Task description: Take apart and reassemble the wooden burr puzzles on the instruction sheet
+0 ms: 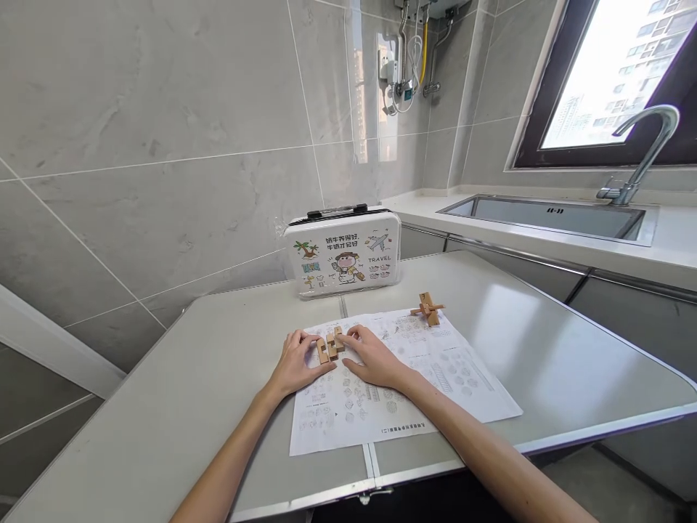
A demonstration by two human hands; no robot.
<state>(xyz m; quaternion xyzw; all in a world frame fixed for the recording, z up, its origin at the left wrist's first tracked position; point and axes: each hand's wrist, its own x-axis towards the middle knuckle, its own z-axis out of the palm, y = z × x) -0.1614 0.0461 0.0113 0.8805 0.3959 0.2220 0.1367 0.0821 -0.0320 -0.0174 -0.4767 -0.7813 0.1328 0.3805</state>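
Note:
A few small wooden puzzle blocks (329,344) lie together on a printed instruction sheet (403,396) spread over the grey table (179,407). My left hand (295,362) curls around their left side, fingertips pinching the blocks. My right hand (370,356) rests on the sheet at their right, its fingers closed against the same blocks. An assembled wooden cross-shaped puzzle (428,309) stands alone at the sheet's far right corner, beyond reach of either hand.
A white cartoon-printed case (343,254) with a black handle stands against the tiled wall behind the sheet. To the right, a counter holds a steel sink (544,216) and a tap (642,149) under a window. The table's front edge is near me.

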